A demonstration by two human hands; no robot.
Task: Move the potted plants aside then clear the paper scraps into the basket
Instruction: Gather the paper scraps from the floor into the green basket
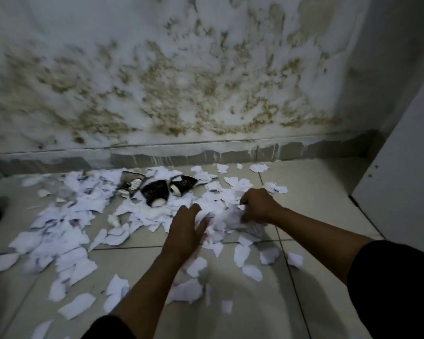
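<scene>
White paper scraps (59,231) lie strewn over the tiled floor (323,196), thickest at the left and reaching back to the foot of the stained wall (181,81). Among them near the wall lie crushed dark paper cups (154,193), tipped on their sides. The left hand (185,232) rests palm down on the heap in the middle, fingers fairly straight, its grip loose and holding nothing that shows. Just to its right the right hand (256,205) has its fingers curled into a bunch of scraps, gripping them. A white panel (402,167) stands at the far right
</scene>
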